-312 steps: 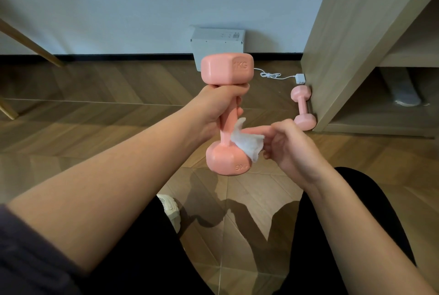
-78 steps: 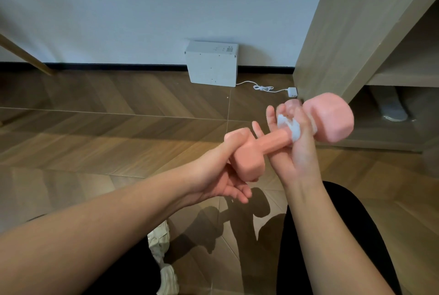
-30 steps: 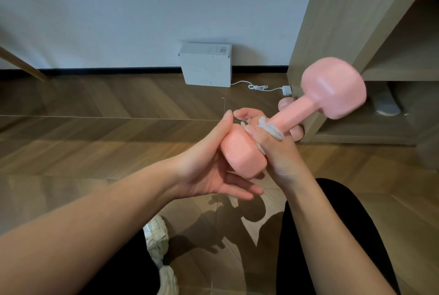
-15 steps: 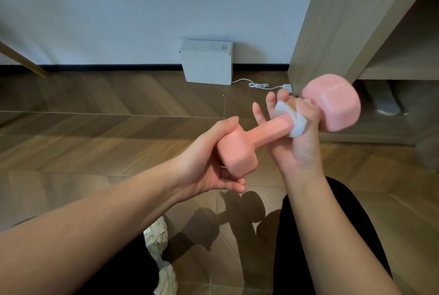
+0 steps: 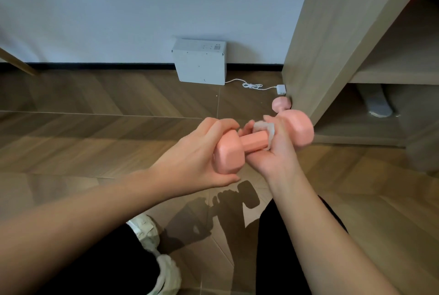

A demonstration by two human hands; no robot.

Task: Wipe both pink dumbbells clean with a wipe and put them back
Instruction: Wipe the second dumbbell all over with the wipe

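Above floor: left hand (image 5: 199,152) grips dumbbell (image 5: 251,142); right hand (image 5: 275,150) clasps wipe (image 5: 266,128); no legible writing.

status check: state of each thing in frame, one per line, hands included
held dumbbell: off the floor, roughly level, near head in left hand, handle in right hand
wipe: wrapped around the handle, under the right hand's fingers
left hand: closed on the near head
right hand: closed on wipe and handle
second dumbbell: on the floor by the shelf unit, mostly hidden
white box: on the floor against the wall, cable attached

Floor dumbbell (image 5: 281,103) beside shelf unit (image 5: 332,40) (touching)
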